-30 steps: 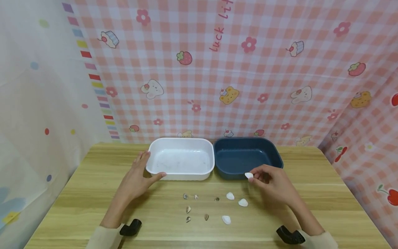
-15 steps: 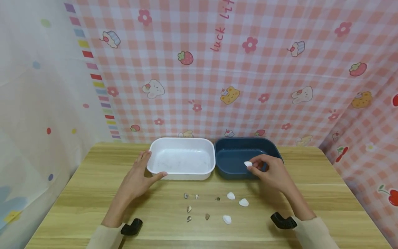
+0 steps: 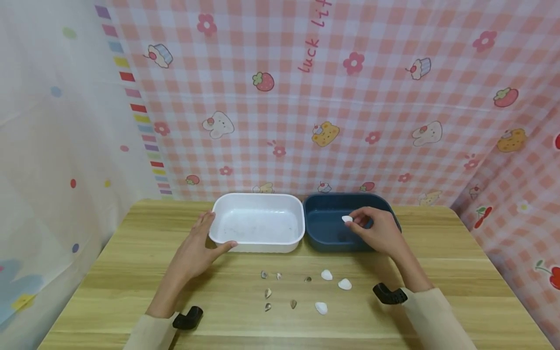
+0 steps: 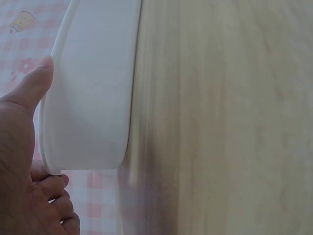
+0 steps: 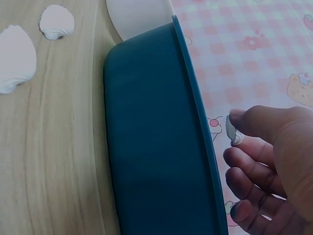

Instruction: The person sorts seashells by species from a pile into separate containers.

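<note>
In the head view, my right hand [image 3: 379,230] is over the dark blue tub [image 3: 325,241], pinching a white seashell [image 3: 347,218] between thumb and fingertips. The right wrist view shows this shell [image 5: 231,130] above the tub's rim, with the other fingers loosely bent. My left hand [image 3: 197,250] holds the near left corner of the white tub [image 3: 262,247], its thumb on the front rim and its fingers round the left side. White shells [image 3: 344,284] lie in front of the blue tub; several small brown and grey shells [image 3: 293,304] lie left of them.
Both tubs stand side by side at the back of the wooden table [image 3: 245,325]. Behind them hangs a pink checked cloth [image 3: 280,112]. A black wrist mount [image 3: 389,294] sits at the right cuff and another black mount [image 3: 188,318] at the left.
My right hand has carried the white shell from the blue tub's front rim up and inward over the tub. The left hand stays at the white tub, and the shells on the table have not moved.
</note>
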`<action>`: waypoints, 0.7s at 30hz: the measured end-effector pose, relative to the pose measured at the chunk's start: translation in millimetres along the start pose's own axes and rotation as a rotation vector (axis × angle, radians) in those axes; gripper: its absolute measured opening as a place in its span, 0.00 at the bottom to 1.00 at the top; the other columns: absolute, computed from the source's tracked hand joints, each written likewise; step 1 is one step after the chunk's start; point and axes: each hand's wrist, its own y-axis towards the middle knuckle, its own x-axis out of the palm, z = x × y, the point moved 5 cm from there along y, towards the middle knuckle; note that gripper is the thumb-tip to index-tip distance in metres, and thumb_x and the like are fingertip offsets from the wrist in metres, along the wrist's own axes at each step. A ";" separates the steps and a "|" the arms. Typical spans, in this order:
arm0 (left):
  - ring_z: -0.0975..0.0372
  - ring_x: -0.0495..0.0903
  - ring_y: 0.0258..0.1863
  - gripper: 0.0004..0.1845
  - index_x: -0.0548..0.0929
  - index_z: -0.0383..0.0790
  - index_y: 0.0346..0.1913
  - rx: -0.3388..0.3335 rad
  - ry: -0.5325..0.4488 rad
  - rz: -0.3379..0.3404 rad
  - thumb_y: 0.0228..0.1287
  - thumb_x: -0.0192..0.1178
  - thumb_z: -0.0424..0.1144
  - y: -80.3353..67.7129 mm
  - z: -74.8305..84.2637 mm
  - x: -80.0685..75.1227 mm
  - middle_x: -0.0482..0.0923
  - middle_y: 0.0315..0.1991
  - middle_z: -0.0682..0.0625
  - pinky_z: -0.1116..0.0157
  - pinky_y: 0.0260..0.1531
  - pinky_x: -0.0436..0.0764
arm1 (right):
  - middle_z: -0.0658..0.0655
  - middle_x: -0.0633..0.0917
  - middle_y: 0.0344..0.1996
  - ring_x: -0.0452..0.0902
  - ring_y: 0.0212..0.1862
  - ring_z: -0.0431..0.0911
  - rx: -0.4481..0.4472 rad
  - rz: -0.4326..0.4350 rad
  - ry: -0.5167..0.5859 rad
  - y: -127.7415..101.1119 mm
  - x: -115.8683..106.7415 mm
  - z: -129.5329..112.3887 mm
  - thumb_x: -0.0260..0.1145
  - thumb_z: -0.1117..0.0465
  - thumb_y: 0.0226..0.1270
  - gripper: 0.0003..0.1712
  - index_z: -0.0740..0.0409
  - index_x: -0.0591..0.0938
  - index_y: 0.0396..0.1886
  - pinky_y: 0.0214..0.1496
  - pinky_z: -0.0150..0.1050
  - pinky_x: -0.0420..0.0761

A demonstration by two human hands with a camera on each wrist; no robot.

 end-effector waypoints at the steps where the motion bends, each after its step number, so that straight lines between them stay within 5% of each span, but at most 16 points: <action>1: 0.44 0.42 0.84 0.63 0.46 0.41 0.84 0.000 0.000 -0.001 0.59 0.56 0.79 0.0 0.0 -0.1 0.45 0.84 0.41 0.33 0.75 0.55 | 0.49 0.87 0.30 0.81 0.34 0.42 0.005 0.000 0.001 1.6 0.7 0.3 0.75 0.50 0.66 0.13 0.53 0.88 0.42 0.36 0.34 0.79; 6: 0.43 0.42 0.84 0.63 0.46 0.42 0.84 -0.011 0.004 -0.005 0.58 0.56 0.79 -0.9 -1.0 -0.1 0.44 0.84 0.41 0.32 0.75 0.55 | 0.50 0.88 0.31 0.82 0.35 0.43 0.023 -0.005 0.005 6.5 4.1 1.9 0.74 0.49 0.67 0.15 0.54 0.88 0.44 0.37 0.36 0.80; 14: 0.43 0.43 0.84 0.63 0.46 0.42 0.84 -0.008 0.014 -0.005 0.58 0.56 0.79 -0.4 -1.0 0.0 0.45 0.84 0.41 0.32 0.74 0.56 | 0.59 0.88 0.50 0.83 0.50 0.53 0.066 -0.051 -0.019 5.2 6.9 7.3 0.71 0.46 0.69 0.25 0.56 0.85 0.57 0.51 0.54 0.83; 21: 0.44 0.43 0.84 0.64 0.46 0.43 0.84 -0.004 0.019 0.001 0.57 0.54 0.81 0.6 -1.6 0.1 0.45 0.84 0.41 0.32 0.74 0.56 | 0.59 0.86 0.55 0.82 0.53 0.55 0.057 -0.072 0.018 -3.3 4.5 4.1 0.70 0.43 0.69 0.29 0.55 0.83 0.62 0.48 0.51 0.85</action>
